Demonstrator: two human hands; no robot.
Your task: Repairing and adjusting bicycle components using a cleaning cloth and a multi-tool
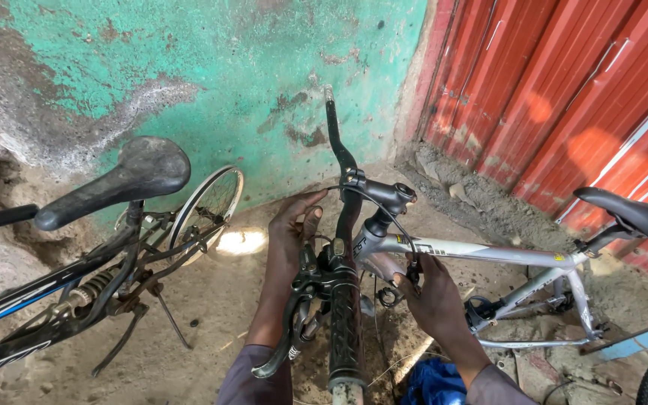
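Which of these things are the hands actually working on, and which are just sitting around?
In hand:
left hand at the black handlebar
right hand on the thin cable
brake lever
silver bicycle frame

Lying about:
black bicycle on the left
blue cloth on the ground
red metal door

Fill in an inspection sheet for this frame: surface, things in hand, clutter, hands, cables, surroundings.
Surface: bare dirt ground, sunlit patch near the wall.
Things in hand: silver bicycle with black handlebar turned toward the camera; brake lever below the grip.
Clutter: blue cloth on the ground by the right wrist.
Hands: left hand rests on the lever clamp; right hand pinches a small part by the frame's front tube.
Cables: thin brake cable arcs over the stem.
Surroundings: black bicycle at left, green wall, red metal sheeting.
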